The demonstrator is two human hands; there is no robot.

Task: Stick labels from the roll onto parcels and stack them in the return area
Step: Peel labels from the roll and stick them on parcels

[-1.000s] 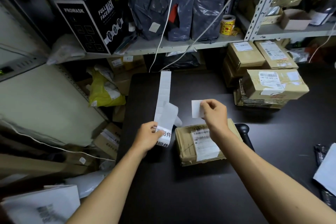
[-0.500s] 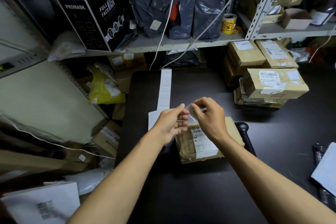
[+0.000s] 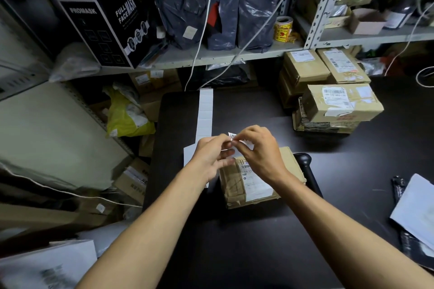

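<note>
Above the near-left part of the desk [image 3: 270, 241], the left hand [image 3: 212, 157] and right hand [image 3: 257, 150] are now pinching one small label [image 3: 232, 135] together, where a second ago the left was holding the strip; I judge it is being readied for sticking; the label is looking white, crumpled, faintly printed; just under the hands the taped brown parcel [image 3: 256, 183] is lying flat; farther back the label strip [image 3: 204, 112] is trailing toward the far-left edge.

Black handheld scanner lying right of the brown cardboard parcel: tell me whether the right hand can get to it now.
Probably yes. The black handheld scanner lies uncovered just right of the right hand, though that hand pinches a small white label with the left hand.
</note>
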